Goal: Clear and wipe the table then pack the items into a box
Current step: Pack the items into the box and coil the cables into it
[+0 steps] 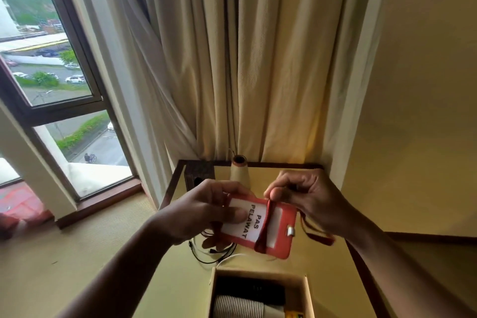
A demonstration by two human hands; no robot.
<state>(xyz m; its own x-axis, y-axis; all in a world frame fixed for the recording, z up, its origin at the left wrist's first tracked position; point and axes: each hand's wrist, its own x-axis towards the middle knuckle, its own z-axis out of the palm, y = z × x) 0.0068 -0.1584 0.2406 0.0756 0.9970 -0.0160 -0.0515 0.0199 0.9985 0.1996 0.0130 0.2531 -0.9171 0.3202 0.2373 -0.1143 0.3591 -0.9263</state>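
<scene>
Lanyard (pixel 265 224) is your risk: your right hand (pixel 307 199) pinches it wrapped over the red pass (pixel 251 230), which your left hand (pixel 206 210) grips above the table (pixel 318 266), just beyond the open box (pixel 309 292). Loosen that pinch and, I judge, it unwinds, snagging the cables (pixel 206 252) below.

Pass holder (pixel 260 227) over table (pixel 317 262); cables (pixel 214 253) under it; box (pixel 258 271) in front; cone (pixel 238 171) behind.
</scene>
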